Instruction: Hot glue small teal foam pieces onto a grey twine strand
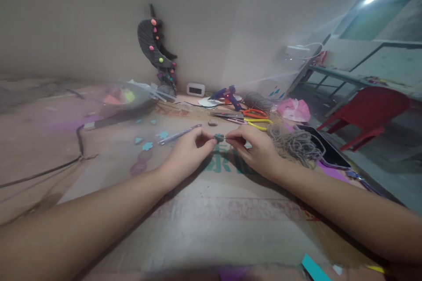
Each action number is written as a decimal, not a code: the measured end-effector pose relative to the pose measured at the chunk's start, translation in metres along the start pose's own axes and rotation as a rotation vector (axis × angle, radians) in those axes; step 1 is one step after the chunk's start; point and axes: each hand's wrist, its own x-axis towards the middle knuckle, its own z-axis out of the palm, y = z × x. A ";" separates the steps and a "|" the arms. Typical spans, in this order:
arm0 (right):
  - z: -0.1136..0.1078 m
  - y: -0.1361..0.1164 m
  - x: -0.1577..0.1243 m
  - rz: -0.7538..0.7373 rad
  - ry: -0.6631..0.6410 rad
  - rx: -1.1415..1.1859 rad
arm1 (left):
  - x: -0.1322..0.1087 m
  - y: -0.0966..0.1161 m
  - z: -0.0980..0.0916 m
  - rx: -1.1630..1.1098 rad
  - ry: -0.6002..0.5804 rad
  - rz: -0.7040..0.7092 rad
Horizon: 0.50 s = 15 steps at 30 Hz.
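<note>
Over the middle of the cardboard sheet (158,232), my left hand (193,147) is closed in a pinch on a small dark grey and teal piece (218,138). Its exact kind is too small to tell. My right hand (255,147) is also closed, thumb and forefinger pressed together just right of that piece; whatever it grips is too fine to make out. A pen (180,134) lies beside my left hand. Close by are teal flower-shaped cut-outs (147,145). A tangle of grey yarn (301,144) sits right of my right hand.
Behind my hands lie orange-handled scissors (255,113), yellow-handled pliers (260,124) and a glue gun (227,94) with a red light. A phone (325,147) is at the right edge. A decorated grey crescent (148,44) hangs at the wall above a small digital clock (195,89).
</note>
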 end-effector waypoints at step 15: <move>-0.001 -0.006 0.003 0.057 -0.003 0.024 | -0.001 0.003 0.001 -0.066 -0.035 -0.023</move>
